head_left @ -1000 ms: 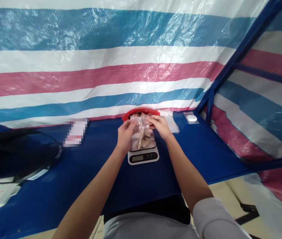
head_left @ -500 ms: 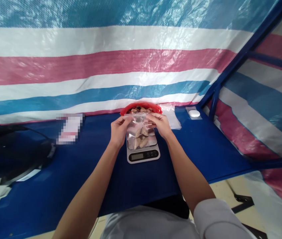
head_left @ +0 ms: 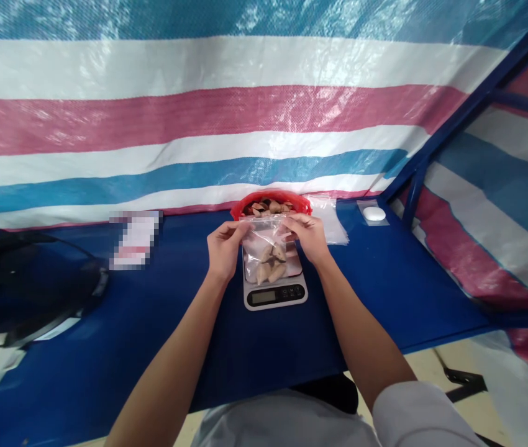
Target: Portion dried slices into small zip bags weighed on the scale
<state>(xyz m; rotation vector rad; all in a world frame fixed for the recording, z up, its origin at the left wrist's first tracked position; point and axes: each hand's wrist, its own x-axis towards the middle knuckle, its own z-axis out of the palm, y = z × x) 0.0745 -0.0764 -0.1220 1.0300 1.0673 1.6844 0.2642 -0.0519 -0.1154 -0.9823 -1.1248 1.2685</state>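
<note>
Between my hands hangs a clear zip bag (head_left: 255,251) with several pale brown, nut-like pieces (head_left: 271,272) in its lower part. My left hand (head_left: 225,245) pinches the bag's top edge at the left corner. At the right end of the same edge, my right hand (head_left: 307,236) grips it between thumb and fingers. Beneath the bag is a white kitchen scale (head_left: 276,304) with a dark display strip; I cannot tell whether the bag touches its plate. Behind it stands a red basket (head_left: 240,203) holding more brown pieces.
Flat clear bags (head_left: 336,226) lie right of the basket, with a white oval object (head_left: 374,214) farther right. At left are a blurred-out paper (head_left: 136,239) and a black bag-like item (head_left: 26,285). Striped sheeting (head_left: 199,118) rises behind the blue table (head_left: 171,323).
The view has shifted slightly, so the scale and basket appear a little farther right. Both hands still hold the bag's top edge over the scale.
</note>
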